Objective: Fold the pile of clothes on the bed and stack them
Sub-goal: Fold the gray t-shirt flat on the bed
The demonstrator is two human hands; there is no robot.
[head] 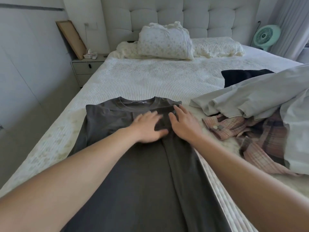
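Both hands are pressing flat on a dark grey cotton T-shirt (133, 164) lying on the white ribbed bed (142, 77).

Its long axis is running away from the camera, collar pointing toward the headboard, right sleeve folded inward. Left hand (148, 128) and right hand (182, 123) are resting with fingers spread; a pink plaid shirt (250, 139) is lying just beside.

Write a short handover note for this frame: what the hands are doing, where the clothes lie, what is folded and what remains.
Left hand and right hand: both flat, pressing the dark grey T-shirt.
T-shirt: spread on the bed, right sleeve folded in, left sleeve not yet.
Unfolded pile to the right: plaid shirt, pale grey garment, black garment.
Done: nothing fully folded or stacked in view.
Left: finish the T-shirt, fold the others, stack.
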